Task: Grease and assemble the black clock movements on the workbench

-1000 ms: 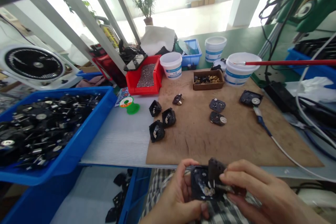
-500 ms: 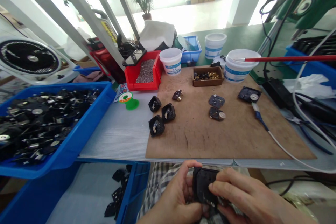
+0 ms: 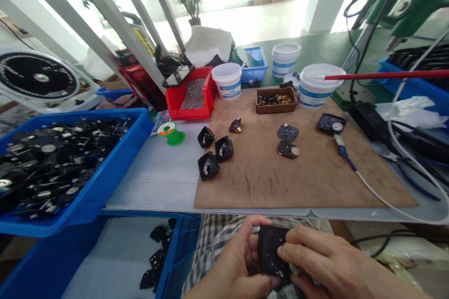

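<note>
Low over my lap, in front of the table edge, I hold a square black plastic housing (image 3: 271, 246). My left hand (image 3: 240, 261) grips its left side, thumb at the lower edge and index finger along the top. The fingers of my right hand (image 3: 324, 259) press on its face and right side. A small silvery round part shows under the right fingers, too covered to name. On the brown board lie several black cup-shaped housings (image 3: 209, 166), a small brass-coloured part (image 3: 236, 125), a flat dark plate (image 3: 288, 132) and a dark part with a silver disc (image 3: 288, 149).
A blue bin of black parts (image 3: 73, 163) stands left, with another blue crate (image 3: 168, 261) below. Behind are a green solder spool (image 3: 173, 137), a red bin (image 3: 192, 96), a small brown box (image 3: 276, 107) and white tubs (image 3: 226, 79). A corded tool (image 3: 342, 147) lies right.
The view has shifted very slightly. Both hands keep their hold on the housing; the right fingers have moved a little on it, and the housing is turned slightly.
</note>
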`<move>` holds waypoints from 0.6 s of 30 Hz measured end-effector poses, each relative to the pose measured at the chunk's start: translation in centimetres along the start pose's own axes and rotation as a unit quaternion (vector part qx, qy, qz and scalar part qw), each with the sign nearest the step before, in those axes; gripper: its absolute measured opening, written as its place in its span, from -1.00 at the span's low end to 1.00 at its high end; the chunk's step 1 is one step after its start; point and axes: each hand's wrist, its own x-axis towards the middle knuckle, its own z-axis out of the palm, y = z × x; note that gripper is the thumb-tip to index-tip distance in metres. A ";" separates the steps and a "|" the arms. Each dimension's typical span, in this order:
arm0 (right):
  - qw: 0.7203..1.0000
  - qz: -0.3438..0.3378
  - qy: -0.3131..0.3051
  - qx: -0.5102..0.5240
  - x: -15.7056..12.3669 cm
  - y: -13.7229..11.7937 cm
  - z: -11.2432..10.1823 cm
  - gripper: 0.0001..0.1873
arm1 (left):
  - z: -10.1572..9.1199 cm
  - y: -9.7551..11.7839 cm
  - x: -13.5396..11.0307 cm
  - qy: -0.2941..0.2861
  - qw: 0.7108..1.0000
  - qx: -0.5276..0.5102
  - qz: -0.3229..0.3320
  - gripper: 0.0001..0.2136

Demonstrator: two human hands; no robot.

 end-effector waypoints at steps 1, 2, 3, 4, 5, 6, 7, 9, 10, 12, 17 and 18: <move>1.000 0.003 -0.020 -0.007 0.1 0.0 -0.2 -0.62 | 0.0 0.0 0.0 0.005 1.000 0.007 -0.007 -0.42; 0.999 0.001 -0.032 -0.013 0.2 -0.1 -0.4 -0.65 | 0.1 0.1 0.0 0.009 1.000 0.013 -0.012 -0.42; 0.999 -0.002 -0.034 -0.021 0.3 -0.1 -0.5 -0.68 | 0.1 0.2 -0.1 0.012 1.000 0.018 -0.014 -0.41; 0.999 -0.012 -0.029 -0.033 0.4 -0.2 -0.7 -0.70 | 0.1 0.3 -0.1 0.012 1.000 0.022 -0.014 -0.41; 0.998 -0.023 -0.022 -0.046 0.5 -0.2 -0.8 -0.72 | 0.1 0.5 -0.2 0.010 0.999 0.026 -0.015 -0.41; 0.998 -0.035 -0.013 -0.057 0.6 -0.2 -0.8 -0.73 | 0.1 0.6 -0.2 0.007 0.999 0.031 -0.011 -0.41; 0.997 -0.042 -0.012 -0.067 0.7 -0.2 -0.7 -0.74 | 0.0 0.9 -0.2 0.002 0.999 0.037 -0.002 -0.41; 0.994 -0.056 -0.020 -0.097 0.9 -0.1 -0.3 -0.76 | 0.0 1.3 -0.2 -0.014 0.998 0.052 0.024 -0.45; 0.991 -0.066 -0.027 -0.111 1.0 -0.1 0.0 -0.77 | -0.1 1.5 -0.2 -0.014 0.997 0.063 0.036 -0.49; 0.985 -0.084 -0.035 -0.144 1.2 0.0 0.8 -0.76 | -0.3 1.8 0.0 0.016 0.994 0.102 0.045 -0.58; 0.999 -0.038 0.001 0.004 1.5 0.4 1.0 -0.78 | -0.6 2.7 0.3 0.053 0.977 0.204 0.038 -0.68; 0.997 -0.013 0.008 0.071 1.6 0.7 0.5 -0.75 | -0.6 3.1 0.3 0.035 0.975 0.218 0.031 -0.66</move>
